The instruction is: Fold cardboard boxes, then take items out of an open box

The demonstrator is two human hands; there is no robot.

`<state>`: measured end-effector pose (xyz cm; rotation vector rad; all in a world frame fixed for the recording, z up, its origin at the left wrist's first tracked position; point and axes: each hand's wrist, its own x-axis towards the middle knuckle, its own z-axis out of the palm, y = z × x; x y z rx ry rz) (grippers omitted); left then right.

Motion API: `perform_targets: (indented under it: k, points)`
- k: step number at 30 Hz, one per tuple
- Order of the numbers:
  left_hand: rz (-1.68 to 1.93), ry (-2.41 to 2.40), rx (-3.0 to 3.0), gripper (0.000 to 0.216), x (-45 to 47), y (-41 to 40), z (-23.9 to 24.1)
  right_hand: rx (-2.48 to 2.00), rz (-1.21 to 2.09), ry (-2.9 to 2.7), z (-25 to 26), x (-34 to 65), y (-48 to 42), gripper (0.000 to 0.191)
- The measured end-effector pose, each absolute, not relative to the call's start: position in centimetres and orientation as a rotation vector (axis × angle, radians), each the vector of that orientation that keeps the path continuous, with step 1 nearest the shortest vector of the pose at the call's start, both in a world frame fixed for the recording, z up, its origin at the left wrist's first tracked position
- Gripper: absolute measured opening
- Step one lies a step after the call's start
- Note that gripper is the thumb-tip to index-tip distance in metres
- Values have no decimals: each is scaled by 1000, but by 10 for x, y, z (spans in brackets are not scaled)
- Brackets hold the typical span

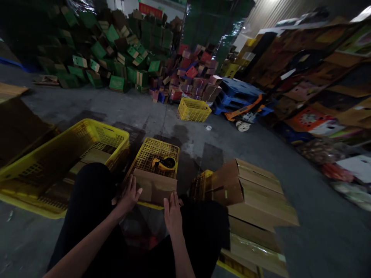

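Observation:
My left hand (130,194) and my right hand (173,209) rest with fingers stretched out against a folded brown cardboard piece (155,185). The cardboard lies on an upturned yellow plastic crate (155,152) in front of my knees. A yellow tape dispenser (164,163) sits on the crate just beyond the cardboard. My legs in dark trousers fill the bottom of the view.
A large yellow crate (58,162) holding flat cardboard stands at my left. A stack of flattened brown boxes (255,200) lies at my right. Farther off are another yellow crate (193,109), blue pallets (240,92), and heaps of green boxes (116,58) and red boxes (197,77).

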<state>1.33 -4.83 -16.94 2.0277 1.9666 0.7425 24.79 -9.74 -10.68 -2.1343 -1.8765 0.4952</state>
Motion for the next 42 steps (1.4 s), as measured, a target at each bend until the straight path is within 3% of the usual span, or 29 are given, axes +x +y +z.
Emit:
perform_targets:
  k: [8,16,22,33,42]
  points:
    - [892,1897,2172,75,28,-58,-182,-2169,362,-1862,-115,229,-102,82]
    - [724,1563,2398,61,58,-74,-189,-1898,402,-2021,-119,195,-94,74]
    - [744,1316,2446,63,48,-68,-179,-1816,524,-2012,-119,177,-88,69]
    - [694,1687,2314,48,29,-64,-158,-1982,384,-1996,-111,204,-87,69]
    - [944,1904,2020,59,16,-53,-163,-2166,304,-1861,-110,211,-80,78]
